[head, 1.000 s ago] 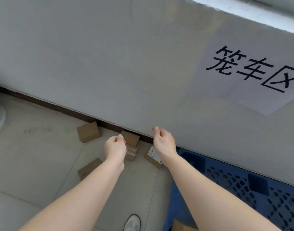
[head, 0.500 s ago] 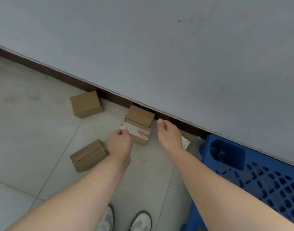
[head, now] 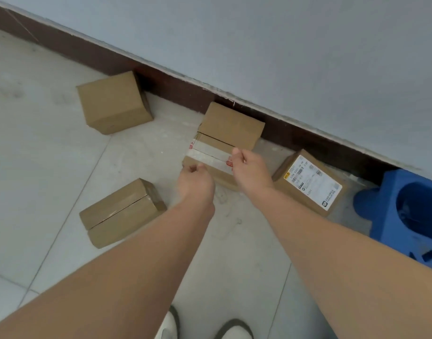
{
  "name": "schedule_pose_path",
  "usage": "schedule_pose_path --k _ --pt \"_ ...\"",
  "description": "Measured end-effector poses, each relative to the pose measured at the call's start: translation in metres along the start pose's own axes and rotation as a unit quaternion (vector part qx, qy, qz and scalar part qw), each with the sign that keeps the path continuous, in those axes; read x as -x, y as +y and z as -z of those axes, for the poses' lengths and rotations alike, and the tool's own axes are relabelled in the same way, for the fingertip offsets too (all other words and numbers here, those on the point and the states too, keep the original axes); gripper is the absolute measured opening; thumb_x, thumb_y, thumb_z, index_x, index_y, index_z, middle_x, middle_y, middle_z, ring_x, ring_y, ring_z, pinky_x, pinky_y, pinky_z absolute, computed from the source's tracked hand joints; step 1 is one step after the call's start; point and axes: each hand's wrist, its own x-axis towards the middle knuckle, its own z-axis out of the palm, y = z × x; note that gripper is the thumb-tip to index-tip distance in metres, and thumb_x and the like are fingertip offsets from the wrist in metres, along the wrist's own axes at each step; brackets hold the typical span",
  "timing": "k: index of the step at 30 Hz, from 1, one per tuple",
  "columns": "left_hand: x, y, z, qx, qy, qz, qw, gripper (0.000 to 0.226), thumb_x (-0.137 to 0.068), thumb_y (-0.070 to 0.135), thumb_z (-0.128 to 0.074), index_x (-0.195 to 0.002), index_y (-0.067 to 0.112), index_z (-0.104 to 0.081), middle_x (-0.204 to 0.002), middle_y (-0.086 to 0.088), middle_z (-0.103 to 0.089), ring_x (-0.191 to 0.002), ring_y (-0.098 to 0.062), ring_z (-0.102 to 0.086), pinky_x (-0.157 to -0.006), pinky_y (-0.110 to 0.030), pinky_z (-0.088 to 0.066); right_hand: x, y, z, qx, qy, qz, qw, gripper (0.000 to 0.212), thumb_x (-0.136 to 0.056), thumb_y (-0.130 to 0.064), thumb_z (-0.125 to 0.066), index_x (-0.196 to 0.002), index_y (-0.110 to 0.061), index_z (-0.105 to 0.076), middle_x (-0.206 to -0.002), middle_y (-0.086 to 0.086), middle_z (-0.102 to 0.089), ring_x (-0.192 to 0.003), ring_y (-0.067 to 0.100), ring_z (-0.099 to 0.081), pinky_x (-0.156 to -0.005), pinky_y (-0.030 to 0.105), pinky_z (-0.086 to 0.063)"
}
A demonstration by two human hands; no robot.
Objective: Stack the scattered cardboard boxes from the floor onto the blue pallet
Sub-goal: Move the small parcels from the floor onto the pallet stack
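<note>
The taped cardboard box is lying between the hands, on the floor; the left hand and right hand are curling at its ends, though I cannot tell whether they are gripping; pickup seems to be starting; next comes lifting it to the blue pallet, right of the right hand.

A: Blue pallet at 3 o'clock runs off the edge. Shoes at 6 are cropped too.
B: We agree. The label print is too small. Fingertips of left hand and right hand are hidden against the taped box, so we can't confirm a grip.

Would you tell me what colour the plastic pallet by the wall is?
The plastic pallet is blue; head view.
</note>
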Motion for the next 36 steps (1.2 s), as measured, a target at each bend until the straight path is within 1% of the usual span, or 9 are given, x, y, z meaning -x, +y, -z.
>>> schedule_pose_path --k 4,7,12,16,21,25,28,30,36 --pt "-0.017 -0.015 -0.008 0.002 0.002 0.018 1.000 0.055 -0.099 0.032 -0.044 -0.148 0.018 -0.026 -0.137 -0.008 -0.046 -0.123 -0.034 -0.049 -0.104 -0.042 -0.041 -0.014 0.015 -0.019 0.006 -0.012 0.003 1.000 0.034 -0.103 -0.037 -0.030 -0.092 -0.021 -0.058 -0.106 0.004 -0.061 -0.099 0.022 -0.056 -0.080 0.031 -0.041" --pt "-0.023 -0.022 -0.013 0.016 -0.008 0.036 0.999 0.055 -0.099 0.035 -0.044 -0.149 0.018 -0.025 -0.140 -0.006 -0.043 -0.123 -0.031 -0.048 -0.105 -0.041 -0.041 -0.007 0.026 -0.028 0.031 -0.001 0.042 0.999 0.038 -0.103 -0.034 -0.030 -0.128 -0.020 -0.057 -0.132 0.001 -0.053 -0.123 0.020 -0.047 -0.102 0.033 -0.037" --pt "-0.035 -0.022 -0.018 0.053 -0.003 0.082 0.995 0.060 -0.092 0.047 -0.054 -0.139 0.013 -0.037 -0.123 -0.005 -0.056 -0.106 -0.026 -0.055 -0.093 -0.037 -0.047 0.016 0.044 -0.036 0.076 -0.019 0.095 0.992 0.043 -0.103 -0.034 -0.029 -0.143 -0.024 -0.043 -0.145 -0.002 -0.047 -0.136 0.017 -0.036 -0.110 0.038 -0.032" --pt "-0.038 -0.012 -0.020 0.063 0.023 0.115 0.991 0.094 -0.062 0.062 -0.078 -0.130 0.012 -0.036 -0.095 -0.003 -0.058 -0.079 -0.022 -0.057 -0.079 -0.037 -0.048 0.025 0.049 -0.032 0.104 -0.042 0.127 0.986 0.041 -0.103 -0.035 -0.030 -0.141 -0.030 -0.044 -0.130 -0.004 -0.061 -0.120 0.018 -0.053 -0.092 0.032 -0.043" --pt "-0.053 -0.001 -0.035 -0.004 0.083 0.163 0.983 0.160 -0.009 0.075 -0.077 -0.145 0.010 -0.022 -0.135 -0.012 -0.053 -0.123 -0.042 -0.047 -0.103 -0.062 -0.032 0.039 0.055 -0.033 0.053 -0.046 0.134 0.988 0.033 -0.101 -0.031 -0.034 -0.104 -0.024 -0.066 -0.085 0.001 -0.069 -0.078 0.021 -0.058 -0.070 0.036 -0.046" --pt "-0.059 -0.004 -0.038 -0.054 0.121 0.171 0.976 0.141 -0.039 0.054 -0.089 -0.148 0.009 -0.011 -0.144 -0.014 -0.039 -0.129 -0.038 -0.040 -0.107 -0.053 -0.034 0.036 0.057 -0.034 -0.043 0.007 0.114 0.993 0.038 -0.093 -0.037 -0.035 -0.070 -0.014 -0.056 -0.062 0.003 -0.059 -0.065 0.026 -0.056 -0.063 0.043 -0.047" --pt "-0.058 -0.019 -0.034 -0.092 0.122 0.127 0.980 0.136 -0.059 0.045 -0.081 -0.150 0.011 0.014 -0.145 -0.015 -0.027 -0.126 -0.037 -0.036 -0.105 -0.051 -0.035 0.023 0.050 -0.032 -0.091 0.107 0.058 0.988 0.039 -0.098 -0.032 -0.039 -0.080 -0.007 -0.063 -0.073 0.009 -0.067 -0.073 0.025 -0.061 -0.070 0.041 -0.049" --pt "-0.055 -0.033 -0.025 -0.111 0.119 0.073 0.984 0.127 -0.064 0.047 -0.074 -0.150 0.018 0.014 -0.143 -0.013 -0.025 -0.124 -0.037 -0.038 -0.103 -0.053 -0.035 0.010 0.047 -0.031 -0.093 0.137 0.010 0.986 0.034 -0.100 -0.028 -0.039 -0.086 -0.009 -0.065 -0.081 0.006 -0.069 -0.081 0.023 -0.061 -0.075 0.039 -0.049" --pt "-0.044 -0.073 0.010 -0.085 0.036 -0.097 0.991 0.095 -0.064 0.056 -0.058 -0.147 0.050 -0.011 -0.141 0.007 -0.022 -0.122 -0.022 -0.044 -0.103 -0.048 -0.041 -0.011 0.060 -0.040 -0.108 -0.019 -0.060 0.992 0.034 -0.101 -0.033 -0.040 -0.130 -0.025 -0.058 -0.133 -0.009 -0.057 -0.124 0.011 -0.049 -0.097 0.020 -0.034"
